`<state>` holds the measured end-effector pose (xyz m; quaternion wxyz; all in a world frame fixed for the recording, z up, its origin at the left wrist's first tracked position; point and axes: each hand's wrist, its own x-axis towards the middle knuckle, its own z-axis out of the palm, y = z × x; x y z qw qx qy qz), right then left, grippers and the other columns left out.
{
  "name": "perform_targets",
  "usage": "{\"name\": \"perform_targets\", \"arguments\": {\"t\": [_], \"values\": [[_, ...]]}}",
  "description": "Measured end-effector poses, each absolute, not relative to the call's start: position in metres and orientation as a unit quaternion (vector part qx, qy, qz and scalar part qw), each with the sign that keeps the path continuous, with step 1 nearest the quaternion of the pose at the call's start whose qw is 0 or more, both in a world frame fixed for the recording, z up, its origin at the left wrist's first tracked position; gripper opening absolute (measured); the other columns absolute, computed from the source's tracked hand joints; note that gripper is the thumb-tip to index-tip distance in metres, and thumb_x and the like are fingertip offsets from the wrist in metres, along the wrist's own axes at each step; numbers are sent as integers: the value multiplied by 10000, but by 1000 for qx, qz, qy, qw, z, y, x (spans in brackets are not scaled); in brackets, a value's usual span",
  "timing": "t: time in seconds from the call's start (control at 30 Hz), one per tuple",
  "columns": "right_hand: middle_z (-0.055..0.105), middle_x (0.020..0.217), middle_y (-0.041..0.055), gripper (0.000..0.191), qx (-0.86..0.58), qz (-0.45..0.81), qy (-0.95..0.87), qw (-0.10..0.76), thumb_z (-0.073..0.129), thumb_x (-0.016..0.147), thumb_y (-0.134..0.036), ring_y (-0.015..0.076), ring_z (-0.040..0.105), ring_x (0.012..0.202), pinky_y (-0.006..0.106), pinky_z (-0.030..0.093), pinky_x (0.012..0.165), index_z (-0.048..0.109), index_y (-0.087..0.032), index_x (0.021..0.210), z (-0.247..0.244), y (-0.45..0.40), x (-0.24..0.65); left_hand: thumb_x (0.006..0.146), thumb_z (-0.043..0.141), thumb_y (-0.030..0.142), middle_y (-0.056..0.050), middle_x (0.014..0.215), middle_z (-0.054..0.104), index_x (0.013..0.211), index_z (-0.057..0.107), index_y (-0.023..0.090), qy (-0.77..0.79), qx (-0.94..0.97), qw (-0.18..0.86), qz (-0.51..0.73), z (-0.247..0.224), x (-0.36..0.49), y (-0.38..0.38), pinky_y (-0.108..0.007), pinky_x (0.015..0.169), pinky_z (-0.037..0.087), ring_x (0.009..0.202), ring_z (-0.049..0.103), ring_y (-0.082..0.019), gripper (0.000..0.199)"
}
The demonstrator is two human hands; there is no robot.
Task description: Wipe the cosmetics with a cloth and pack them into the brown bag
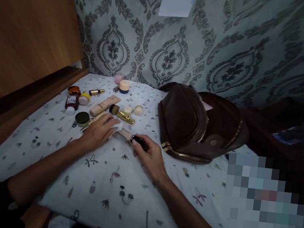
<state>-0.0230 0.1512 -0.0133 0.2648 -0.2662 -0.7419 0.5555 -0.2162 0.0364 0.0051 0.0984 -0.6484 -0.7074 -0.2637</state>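
Note:
Between my hands lies a slim pale tube (124,134) with a black cap, close above the patterned cloth. The fingers of my right hand (150,154) are closed round its black cap end. My left hand (99,131) holds a crumpled white tissue (117,126) against the tube's other end, its fingers bent over it. Just beyond are a gold tube (126,117), a beige squeeze tube (105,105) and a dark round jar (82,119). Part of what lies beneath my left hand is hidden.
A brown leather bag (185,125) with gold zips stands on the right. Small cosmetics, including a peach jar (124,86) and a dark red bottle (72,102), lie at the back left. Behind rises a patterned wall (141,36); a wooden panel (34,16) is at left.

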Motion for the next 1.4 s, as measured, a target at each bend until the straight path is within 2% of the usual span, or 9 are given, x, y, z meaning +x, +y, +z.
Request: {"name": "perform_targets", "arguments": {"t": [0.17, 0.3, 0.37, 0.6, 0.7, 0.9, 1.1, 1.27, 1.4], "values": [[649, 665, -10, 351, -273, 586, -714, 268, 681, 793, -452, 139, 587, 574, 263, 472, 577, 698, -180, 1014, -14, 153, -23, 1003, 381, 320, -130, 1203, 643, 1264, 586, 157, -719, -632, 2, -289, 2, -224, 37, -405, 996, 486, 1131, 601, -251, 370], [735, 927, 33, 444, -246, 641, -669, 285, 809, 639, -349, 184, 667, 812, 301, 529, 754, 687, -199, 1039, -15, 152, -24, 981, 422, 369, -125, 1249, 668, 1254, 600, 158, -715, -613, -46, -334, 3, -219, 37, -404, 1028, 467, 1167, 610, -259, 388], [735, 950, 34, 423, -237, 652, -655, 299, 810, 633, -318, 189, 666, 843, 303, 527, 768, 691, -204, 1023, -13, 151, -24, 966, 445, 392, -116, 1233, 684, 1232, 616, 159, -716, -598, -78, -353, 6, -214, 36, -395, 1013, 475, 1145, 626, -263, 392], [550, 680, -13, 130, -215, 510, -737, 389, 736, 747, -317, 144, 512, 658, 258, 413, 589, 691, -194, 747, 3, 149, -13, 917, 512, 457, -84, 1116, 735, 1149, 670, 142, -685, -553, -229, -414, 9, -199, 35, -338, 890, 527, 1004, 675, -263, 422], [519, 693, -8, 130, -211, 475, -758, 393, 714, 775, -315, 148, 505, 668, 258, 408, 575, 681, -197, 734, 7, 149, -10, 884, 566, 472, -107, 1109, 734, 1146, 682, 127, -674, -525, -281, -437, 5, -199, 35, -342, 847, 540, 986, 676, -266, 448], [594, 817, 27, 120, -205, 498, -750, 384, 691, 792, -327, 172, 558, 758, 263, 477, 618, 675, -210, 812, 7, 147, -12, 876, 581, 514, -67, 899, 739, 1133, 682, 150, -643, -496, -388, -437, 3, -197, 35, -255, 565, 507, 710, 652, -196, 458], [677, 855, 33, 220, -212, 563, -716, 354, 706, 776, -392, 187, 611, 787, 291, 511, 702, 678, -204, 888, -1, 149, -14, 916, 529, 473, -68, 997, 728, 1115, 661, 142, -644, -556, -333, -406, 9, -194, 37, -252, 642, 519, 812, 667, -206, 408], [682, 758, 30, 301, -227, 596, -708, 304, 751, 731, -455, 170, 592, 664, 287, 502, 632, 666, -183, 830, -6, 147, -16, 974, 434, 347, -80, 1019, 723, 1132, 621, 161, -664, -636, -184, -348, 10, -190, 36, -311, 804, 519, 913, 678, -227, 307], [682, 748, 31, 285, -226, 581, -714, 318, 740, 747, -443, 170, 595, 672, 287, 506, 638, 674, -174, 816, -3, 142, -22, 991, 417, 295, -117, 1177, 676, 1224, 584, 158, -659, -648, -92, -371, 17, -186, 36, -345, 926, 496, 1092, 636, -242, 317]]}}
